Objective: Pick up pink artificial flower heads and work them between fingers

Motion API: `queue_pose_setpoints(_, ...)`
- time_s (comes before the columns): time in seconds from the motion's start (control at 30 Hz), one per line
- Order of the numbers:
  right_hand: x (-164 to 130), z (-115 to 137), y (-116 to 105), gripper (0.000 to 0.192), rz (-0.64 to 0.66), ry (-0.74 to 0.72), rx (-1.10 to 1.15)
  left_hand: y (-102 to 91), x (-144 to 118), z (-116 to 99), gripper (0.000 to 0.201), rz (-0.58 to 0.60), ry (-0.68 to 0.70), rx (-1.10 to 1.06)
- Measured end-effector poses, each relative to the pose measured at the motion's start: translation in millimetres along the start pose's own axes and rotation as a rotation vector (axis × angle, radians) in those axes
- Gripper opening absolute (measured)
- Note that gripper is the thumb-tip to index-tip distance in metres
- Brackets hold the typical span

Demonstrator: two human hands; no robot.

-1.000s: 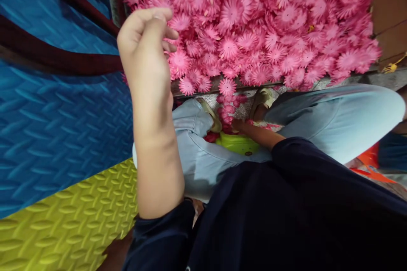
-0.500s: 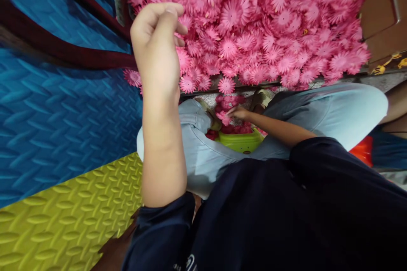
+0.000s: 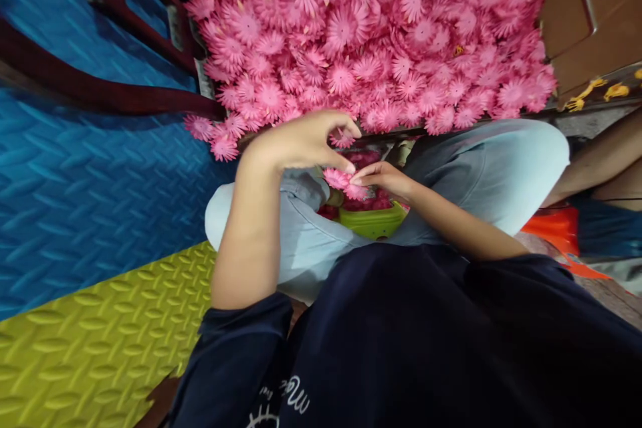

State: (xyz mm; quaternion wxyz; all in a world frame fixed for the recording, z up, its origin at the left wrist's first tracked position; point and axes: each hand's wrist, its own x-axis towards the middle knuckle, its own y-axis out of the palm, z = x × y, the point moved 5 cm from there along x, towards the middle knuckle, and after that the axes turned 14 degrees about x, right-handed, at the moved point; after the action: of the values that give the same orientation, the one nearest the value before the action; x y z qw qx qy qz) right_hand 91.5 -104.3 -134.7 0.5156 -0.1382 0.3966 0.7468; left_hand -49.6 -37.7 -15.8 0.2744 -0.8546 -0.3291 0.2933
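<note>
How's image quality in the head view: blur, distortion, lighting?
Head view: strong wide-angle bending at the edges; left hand and right hand slightly soft around the pink paper flowers; flower pile evenly lit, no glare; dark shirt underexposed.

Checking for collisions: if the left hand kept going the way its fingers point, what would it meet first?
Probably the right hand, fingertips nearly meeting the left hand over the pink flower; depth is unclear.

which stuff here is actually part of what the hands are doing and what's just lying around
In use: left hand and right hand, meeting on a pink flower; pile of pink flowers; green container on the lap.

Lying about: blue mat, yellow mat, orange item.
</note>
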Motion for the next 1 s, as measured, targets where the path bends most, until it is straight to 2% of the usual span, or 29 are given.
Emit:
queue_pose_setpoints(0.07, -8.7, 10.3, 1.7, 0.017, 0.027, -0.039, 0.019, 15.9, 2.9, 1.3, 0.046, 0.097, -0.011, 0.07)
queue_pose_setpoints(0.13, -15.5, 20.2, 1.6, 0.017, 0.028, -0.088, 0.064, 27.3, 6.8, 5.7, 0.035, 0.155, -0.027, 0.105)
queue_pose_setpoints(0.23, -20.2, 29.9, -3.5, 0.019, -0.009, -0.152, 0.135, 31.0, 10.3, 13.6, 0.016, 0.155, -0.045, 0.126)
queue_pose_setpoints(0.37, -11.8, 27.6, -24.4, 0.017, -0.099, -0.231, 0.13, 18.7, 9.1, 24.2, 0.018, 0.059, -0.131, 0.114)
queue_pose_setpoints(0.5, 6.8, 10.4, -64.9, 0.01, -0.4, -0.297, -0.124, 4.0, 7.6, 23.4, 0.028, -0.133, -0.173, 0.128)
queue_pose_setpoints(0.57, 16.0, -2.1, -81.2, 0.011, -0.533, -0.251, -0.199, 0.7, 7.3, 17.9, 0.029, -0.229, -0.164, 0.15)
queue_pose_setpoints(0.6, 20.4, -7.9, -85.6, 0.012, -0.554, -0.232, -0.192, 1.1, 7.2, 14.7, 0.029, -0.253, -0.155, 0.164)
queue_pose_setpoints(0.77, 34.4, -25.3, -83.6, 0.009, -0.465, -0.186, -0.131, 12.8, 8.9, 2.8, 0.028, -0.17, -0.162, 0.268)
queue_pose_setpoints(0.93, 37.4, -34.9, -85.8, 0.028, -0.467, -0.174, -0.181, 13.9, 16.4, -8.7, 0.044, -0.152, -0.205, 0.361)
queue_pose_setpoints(1.0, 39.9, -38.5, -85.6, 0.03, -0.462, -0.173, -0.222, 15.9, 22.7, -12.6, 0.049, -0.122, -0.204, 0.363)
